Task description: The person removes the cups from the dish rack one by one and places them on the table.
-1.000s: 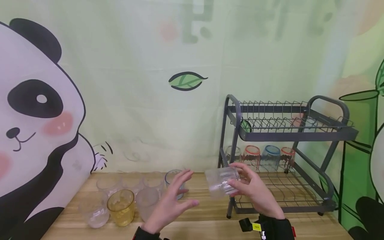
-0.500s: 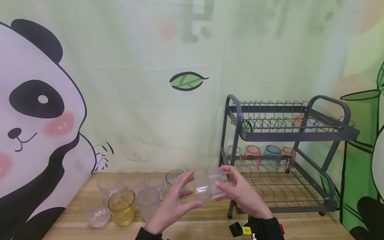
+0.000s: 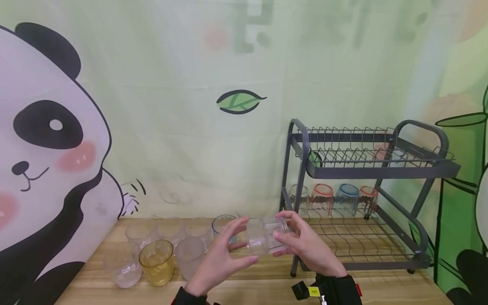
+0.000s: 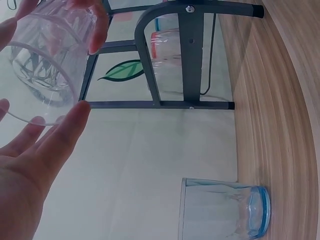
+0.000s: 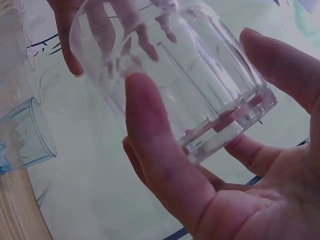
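Observation:
A clear, fluted drinking glass (image 3: 263,237) lies sideways in the air above the table, its mouth toward the left. My right hand (image 3: 310,243) holds it near the base, thumb on one side and fingers on the other. In the right wrist view, the thick bottom of the glass (image 5: 230,127) lies between thumb and fingers. My left hand (image 3: 225,252) is at the mouth end with extended, spread fingers; in the left wrist view its fingertips (image 4: 79,110) reach the rim. How firmly they touch cannot be seen.
Several glasses stand at left, including an amber glass (image 3: 157,263), a frosted glass (image 3: 189,258) and a blue-rimmed glass (image 4: 222,210). A two-tier dish rack (image 3: 381,173) stands at right; upside-down glasses, among them a blue one (image 3: 347,199), sit on its lower shelf.
My right hand has brought the glass leftward from beside the rack to my left hand. The left hand has barely moved. Over the last half second both hands stay nearly still.

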A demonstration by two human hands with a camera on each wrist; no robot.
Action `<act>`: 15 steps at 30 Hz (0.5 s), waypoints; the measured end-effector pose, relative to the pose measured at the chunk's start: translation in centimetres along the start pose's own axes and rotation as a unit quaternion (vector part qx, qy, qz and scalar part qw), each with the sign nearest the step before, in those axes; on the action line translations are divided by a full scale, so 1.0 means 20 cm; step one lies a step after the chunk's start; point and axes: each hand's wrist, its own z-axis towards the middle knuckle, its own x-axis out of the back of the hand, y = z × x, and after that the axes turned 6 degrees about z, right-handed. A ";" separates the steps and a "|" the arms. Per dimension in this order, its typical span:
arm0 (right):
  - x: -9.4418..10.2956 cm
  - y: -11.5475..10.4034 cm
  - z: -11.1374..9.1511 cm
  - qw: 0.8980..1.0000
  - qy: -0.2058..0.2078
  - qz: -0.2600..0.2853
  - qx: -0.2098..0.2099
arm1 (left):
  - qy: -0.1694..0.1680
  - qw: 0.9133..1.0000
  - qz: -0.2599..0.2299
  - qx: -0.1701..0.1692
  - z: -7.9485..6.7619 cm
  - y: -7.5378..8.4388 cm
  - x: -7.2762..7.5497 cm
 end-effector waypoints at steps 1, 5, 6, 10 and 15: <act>0.00 0.00 0.00 1.000 -0.003 0.001 0.000 | 0.002 1.000 0.001 -0.001 0.00 0.00 0.00; 0.02 0.00 0.00 1.000 -0.018 0.004 -0.005 | 0.010 1.000 0.018 -0.009 0.01 0.02 0.01; 0.02 -0.01 0.00 1.000 -0.020 -0.004 -0.006 | 0.013 1.000 0.024 -0.007 0.01 0.03 0.02; 0.05 -0.02 -0.03 0.998 -0.018 -0.066 -0.015 | 0.012 0.999 0.044 -0.004 0.00 0.02 0.03; 0.13 -0.06 -0.09 0.994 -0.017 -0.099 -0.041 | -0.001 0.996 0.086 -0.005 -0.04 -0.03 0.07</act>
